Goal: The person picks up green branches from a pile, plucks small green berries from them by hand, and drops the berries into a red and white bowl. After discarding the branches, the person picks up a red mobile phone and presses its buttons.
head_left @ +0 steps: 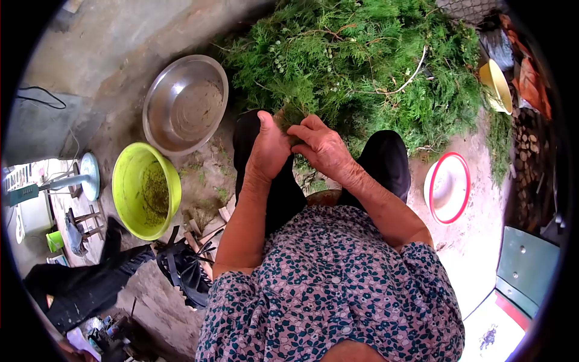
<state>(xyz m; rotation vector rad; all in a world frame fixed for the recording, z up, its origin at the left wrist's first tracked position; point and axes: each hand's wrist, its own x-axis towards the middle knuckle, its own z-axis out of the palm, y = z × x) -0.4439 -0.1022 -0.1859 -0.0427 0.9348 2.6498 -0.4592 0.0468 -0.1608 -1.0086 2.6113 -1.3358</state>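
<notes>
My left hand [269, 145] is in front of my left knee, its thumb stretched up and away from the palm. Its other fingers are partly hidden behind a small green sprig [292, 113]. Close beside it, my right hand [325, 148] has bent fingers pinched on the sprig, near the left palm. Just beyond both hands lies a large heap of green conifer branches [350, 66] with scaly, fern-like foliage. A bare pale stem [416, 72] curves across the heap.
To my left are a wide metal basin [187, 105] and a lime-green basin [129, 187] with dark bits inside. On my right stand a white bowl with a red rim [447, 188] and a yellow basin [496, 87]. Another person's dark-clothed leg [90, 289] reaches in at lower left.
</notes>
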